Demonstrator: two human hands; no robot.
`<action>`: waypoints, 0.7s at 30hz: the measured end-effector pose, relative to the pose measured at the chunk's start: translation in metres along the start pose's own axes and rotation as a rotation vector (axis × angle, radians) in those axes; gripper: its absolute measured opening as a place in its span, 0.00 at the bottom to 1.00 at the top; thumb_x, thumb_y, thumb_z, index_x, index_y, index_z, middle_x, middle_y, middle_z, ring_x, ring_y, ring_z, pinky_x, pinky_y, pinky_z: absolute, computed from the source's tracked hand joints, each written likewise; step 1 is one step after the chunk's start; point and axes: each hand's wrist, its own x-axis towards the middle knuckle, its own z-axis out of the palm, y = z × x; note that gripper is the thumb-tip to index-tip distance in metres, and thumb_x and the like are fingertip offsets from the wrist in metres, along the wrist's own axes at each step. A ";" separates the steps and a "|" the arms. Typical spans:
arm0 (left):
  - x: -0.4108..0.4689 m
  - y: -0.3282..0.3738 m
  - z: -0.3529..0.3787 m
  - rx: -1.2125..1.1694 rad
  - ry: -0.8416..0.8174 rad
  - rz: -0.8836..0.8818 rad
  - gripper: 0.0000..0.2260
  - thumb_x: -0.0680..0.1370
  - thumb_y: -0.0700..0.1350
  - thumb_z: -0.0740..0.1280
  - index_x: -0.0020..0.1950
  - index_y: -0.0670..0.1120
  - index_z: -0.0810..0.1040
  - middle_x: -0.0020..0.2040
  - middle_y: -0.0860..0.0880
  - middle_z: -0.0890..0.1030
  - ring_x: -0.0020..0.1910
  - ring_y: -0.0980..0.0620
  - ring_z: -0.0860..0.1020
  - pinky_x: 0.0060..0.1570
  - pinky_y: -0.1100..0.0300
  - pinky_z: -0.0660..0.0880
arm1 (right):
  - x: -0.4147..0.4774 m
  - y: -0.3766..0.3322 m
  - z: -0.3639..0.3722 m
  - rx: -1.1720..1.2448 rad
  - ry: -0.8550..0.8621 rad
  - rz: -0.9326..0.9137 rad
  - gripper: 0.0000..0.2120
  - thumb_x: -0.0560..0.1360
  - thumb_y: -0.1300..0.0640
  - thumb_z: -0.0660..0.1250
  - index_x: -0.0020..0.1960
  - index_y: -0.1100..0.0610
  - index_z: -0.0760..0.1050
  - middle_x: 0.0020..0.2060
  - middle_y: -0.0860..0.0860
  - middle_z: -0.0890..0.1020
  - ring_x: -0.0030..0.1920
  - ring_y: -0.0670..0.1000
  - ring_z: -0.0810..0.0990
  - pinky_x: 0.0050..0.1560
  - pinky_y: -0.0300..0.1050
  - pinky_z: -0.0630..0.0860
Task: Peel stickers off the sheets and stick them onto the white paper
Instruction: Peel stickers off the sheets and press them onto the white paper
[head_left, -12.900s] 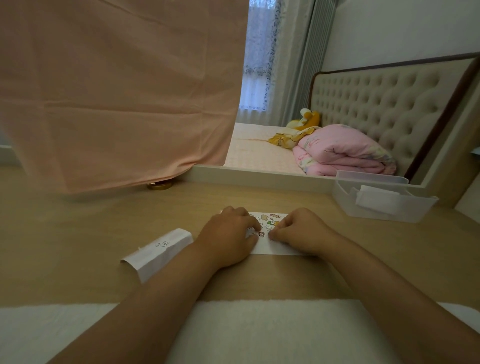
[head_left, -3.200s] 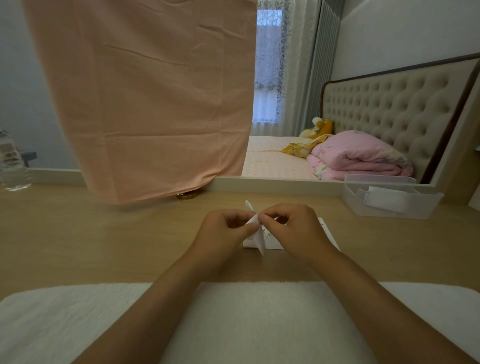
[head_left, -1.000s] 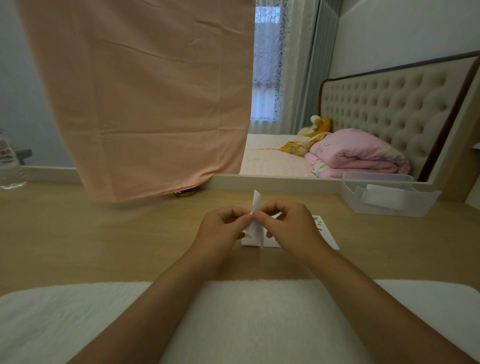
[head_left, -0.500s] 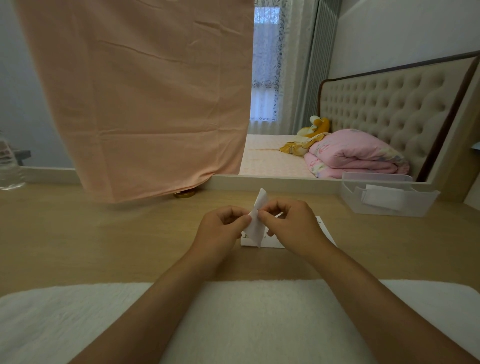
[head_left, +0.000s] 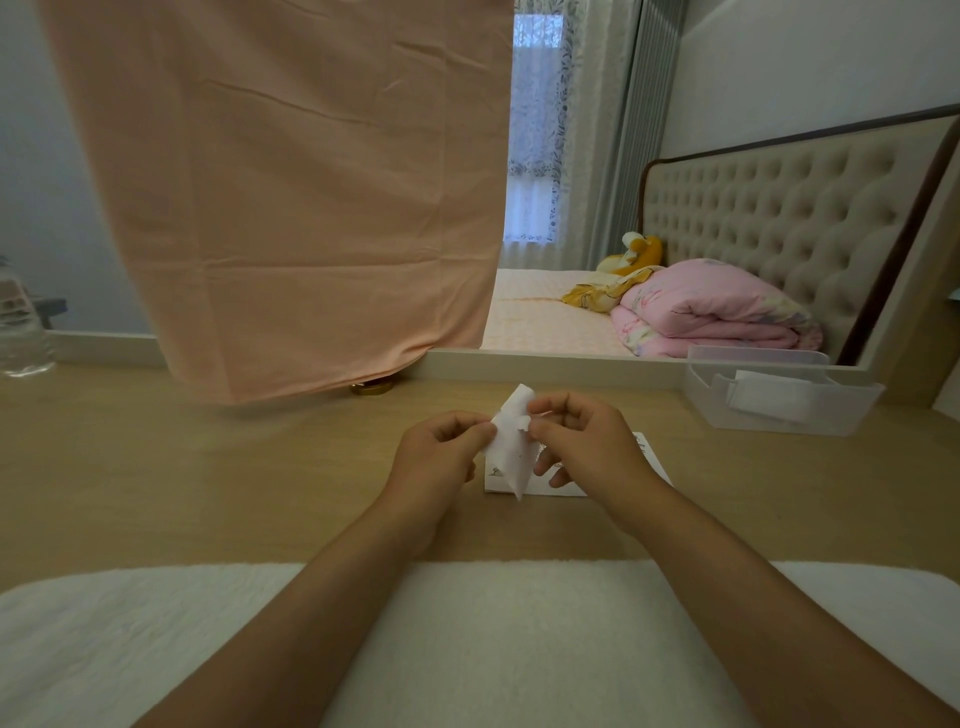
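L hand (head_left: 441, 460) is raised just above the desk, fingers curled, thumb + index pinching the left edge of the sticker sheet (head_left: 511, 452). R hand (head_left: 587, 447) is opposite at approx. the same height. Its thumb + index pinch a small flap at the sheet's upper right edge; can't tell if the flap is a sticker or backing. Other R fingers are loosely bent, hanging down over the white paper (head_left: 652, 460). Sheet is held betw. both hands, roughly upright and tilted, lower corner pointing down at the paper, plain white side to cam. Both forearms come in from bottom of frame, crossing a white fluffy mat (head_left: 493, 639) at the near edge.

White paper lies flat on the wood desk (head_left: 182, 467), mostly hidden behind R hand + sheet. It has small printed marks at its near-left corner and far-right edge, too small to read.

Room:
- Big peach cloth (head_left: 285, 182) hangs at the desk's far side, left-centre, w/ a gold round thing (head_left: 371, 387) peeking out under its hem.
- Clear plastic tray (head_left: 698, 397) sits far right on the desk w/ a white folded item inside.
- Clear bottle (head_left: 21, 332) is at the far left edge.
- Past the desk's far ledge — bed w/ folded pink quilt (head_left: 711, 312), yellow plush (head_left: 641, 249), tufted headboard (head_left: 779, 218), curtained window (head_left: 537, 130).
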 end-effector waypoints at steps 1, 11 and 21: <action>0.000 -0.001 0.000 -0.003 0.000 -0.002 0.06 0.80 0.44 0.68 0.48 0.51 0.85 0.40 0.55 0.82 0.37 0.52 0.73 0.41 0.59 0.75 | 0.000 0.000 0.000 0.012 0.005 0.003 0.06 0.77 0.62 0.71 0.52 0.54 0.80 0.46 0.57 0.85 0.32 0.50 0.81 0.31 0.45 0.77; 0.014 -0.011 -0.013 0.371 0.111 0.024 0.06 0.79 0.47 0.66 0.49 0.51 0.83 0.48 0.54 0.82 0.47 0.55 0.77 0.50 0.55 0.77 | 0.001 -0.003 -0.002 0.131 -0.011 0.106 0.09 0.79 0.66 0.65 0.53 0.54 0.79 0.43 0.54 0.83 0.31 0.52 0.79 0.30 0.46 0.75; 0.001 -0.005 -0.010 0.859 0.037 0.837 0.11 0.74 0.56 0.74 0.53 0.56 0.79 0.50 0.61 0.78 0.48 0.60 0.71 0.45 0.67 0.67 | 0.004 0.005 -0.002 0.242 -0.224 0.385 0.16 0.75 0.65 0.62 0.62 0.56 0.77 0.48 0.57 0.79 0.29 0.49 0.73 0.26 0.40 0.67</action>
